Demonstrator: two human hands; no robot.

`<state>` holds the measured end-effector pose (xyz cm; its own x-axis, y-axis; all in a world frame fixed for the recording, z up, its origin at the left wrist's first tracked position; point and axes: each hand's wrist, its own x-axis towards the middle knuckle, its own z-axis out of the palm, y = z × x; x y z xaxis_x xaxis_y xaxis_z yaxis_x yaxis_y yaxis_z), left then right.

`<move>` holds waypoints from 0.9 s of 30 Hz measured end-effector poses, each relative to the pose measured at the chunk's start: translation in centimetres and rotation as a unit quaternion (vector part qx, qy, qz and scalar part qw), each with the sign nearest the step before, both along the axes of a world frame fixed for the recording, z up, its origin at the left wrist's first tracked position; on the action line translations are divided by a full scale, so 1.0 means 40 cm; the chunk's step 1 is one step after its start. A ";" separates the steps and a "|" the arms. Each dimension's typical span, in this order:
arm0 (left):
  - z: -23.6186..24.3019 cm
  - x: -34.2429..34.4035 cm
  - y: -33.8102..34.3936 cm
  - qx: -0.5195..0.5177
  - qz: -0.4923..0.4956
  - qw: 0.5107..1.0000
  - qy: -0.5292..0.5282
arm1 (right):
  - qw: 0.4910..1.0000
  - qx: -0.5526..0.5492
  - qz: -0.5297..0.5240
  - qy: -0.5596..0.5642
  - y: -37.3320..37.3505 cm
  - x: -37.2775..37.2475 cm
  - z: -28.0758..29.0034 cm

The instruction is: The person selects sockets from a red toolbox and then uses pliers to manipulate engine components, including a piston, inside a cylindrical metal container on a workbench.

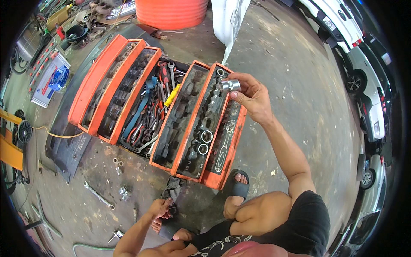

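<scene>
A squatting person's left hand clenches a crumpled dark-grey cloth; the part bunched inside the curled fingers is hidden. Farther out, the right hand pinches a shiny silver cylindrical metal socket between thumb and fingers, its gripped end covered by the fingertips. Left of the left fingers, a long silver metal combination wrench lies on the floor. Below and left of the right fingers spreads an orange metal cantilever toolbox, its trays open; pliers and wrenches overlap in its middle, many hard to make out. Far beyond the right fingers stands a ribbed orange-red round tub, cut off above; well off to their right, parked cars fade into the dark rim.
</scene>
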<state>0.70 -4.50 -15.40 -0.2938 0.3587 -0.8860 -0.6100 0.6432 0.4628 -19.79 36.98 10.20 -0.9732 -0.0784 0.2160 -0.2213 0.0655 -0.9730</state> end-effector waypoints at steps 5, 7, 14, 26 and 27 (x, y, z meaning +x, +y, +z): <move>-0.002 -0.005 0.006 -0.004 0.000 1.000 0.006 | 0.999 -0.052 0.005 0.001 0.017 -0.007 -0.025; 0.009 -0.010 0.012 -0.002 0.001 1.000 0.002 | 0.996 -0.086 0.003 -0.035 0.020 -0.002 -0.024; 0.000 -0.008 0.006 -0.004 0.003 1.000 -0.005 | 0.924 -0.340 0.008 -0.174 -0.018 0.016 0.001; 0.022 -0.014 0.013 -0.010 0.005 1.000 -0.001 | 0.970 -0.225 0.019 -0.095 -0.049 0.047 0.042; 0.021 -0.016 0.012 -0.012 0.005 1.000 0.002 | 0.970 -0.226 0.019 -0.092 -0.047 0.047 0.041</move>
